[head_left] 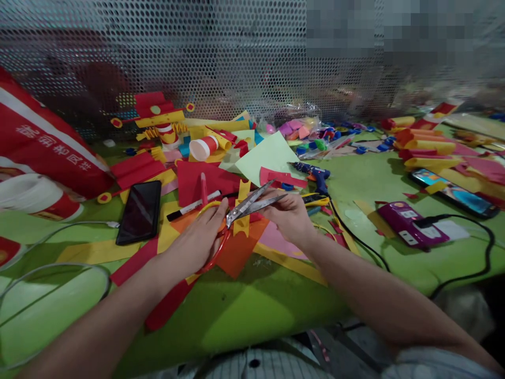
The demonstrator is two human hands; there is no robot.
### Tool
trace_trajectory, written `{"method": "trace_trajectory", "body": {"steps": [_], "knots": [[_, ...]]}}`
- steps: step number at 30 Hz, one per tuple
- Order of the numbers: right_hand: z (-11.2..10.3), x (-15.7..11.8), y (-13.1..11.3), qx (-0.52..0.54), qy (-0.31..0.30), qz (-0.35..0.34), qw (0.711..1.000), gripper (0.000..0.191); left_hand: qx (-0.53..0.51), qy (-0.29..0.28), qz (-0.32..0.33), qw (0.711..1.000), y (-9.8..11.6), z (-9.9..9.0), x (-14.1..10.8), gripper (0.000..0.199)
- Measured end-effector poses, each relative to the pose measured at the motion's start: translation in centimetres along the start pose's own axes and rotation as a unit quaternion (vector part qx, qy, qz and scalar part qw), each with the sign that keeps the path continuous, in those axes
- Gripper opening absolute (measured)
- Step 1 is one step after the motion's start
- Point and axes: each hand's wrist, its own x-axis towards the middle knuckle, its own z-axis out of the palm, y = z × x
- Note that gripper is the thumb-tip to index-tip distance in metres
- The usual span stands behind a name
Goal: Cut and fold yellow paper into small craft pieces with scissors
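Observation:
Scissors with red and yellow handles (236, 209) lie across the middle, blades apart and pointing right. My left hand (201, 237) is closed round their handles. At the blade tips, my right hand (288, 217) has its fingers pressed together; whatever they pinch is too small to make out. Beneath the blades is a yellow paper strip with cut ends (241, 226), over orange paper (236, 258). Behind them lie a red paper sheet (189, 176), a pale green sheet (268, 158) and a red marker (203, 188).
A black phone (139, 213) lies left, near a white-and-red paper cup (39, 197). A blue glue gun (317, 175) trails its cord rightward. Further right are a purple power adapter (412, 225) and another phone (453, 192). A perforated metal panel (236, 58) stands behind the green table (236, 321).

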Motion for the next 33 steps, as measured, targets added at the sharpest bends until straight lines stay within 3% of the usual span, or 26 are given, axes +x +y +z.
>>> {"method": "trace_trajectory", "body": {"steps": [13, 21, 33], "knots": [[0.0, 0.0, -0.4, -0.006, -0.021, 0.002, 1.000, 0.004, 0.023, -0.010, 0.007, 1.000, 0.4, -0.5, 0.0, 0.060], [-0.4, -0.1, -0.2, -0.005, -0.056, -0.013, 0.998, 0.016, 0.071, -0.023, -0.006, 0.997, 0.8, -0.7, 0.0, 0.059], [-0.3, -0.1, -0.5, -0.019, -0.035, 0.010, 0.999, 0.012, 0.112, -0.001, 0.027, 0.993, -0.2, -0.4, 0.0, 0.056]]}}
